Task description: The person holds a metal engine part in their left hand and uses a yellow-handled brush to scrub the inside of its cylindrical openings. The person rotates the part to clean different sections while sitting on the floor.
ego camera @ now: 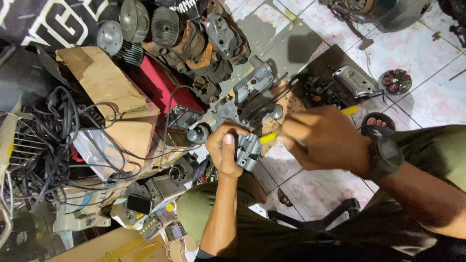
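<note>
My left hand (224, 151) grips a small grey metal engine part (250, 150) held above my knee. My right hand (324, 138), with a black watch on its wrist, holds a yellow-handled tool (268, 138); its yellow tip points into the metal part and its other end (349, 110) sticks out behind my fingers. The tool's middle is hidden by my hand. Just beyond my hands lies a larger grey engine casing (252, 90) on the floor.
A pile of engine cylinders and parts (184, 39) lies at the top. Tangled black cables (53, 140), cardboard boxes (114, 92) and a red box (162, 85) crowd the left. A metal cover (357, 81) and a round stator (394, 81) rest on the tiled floor. My sandalled foot (377, 123) is near.
</note>
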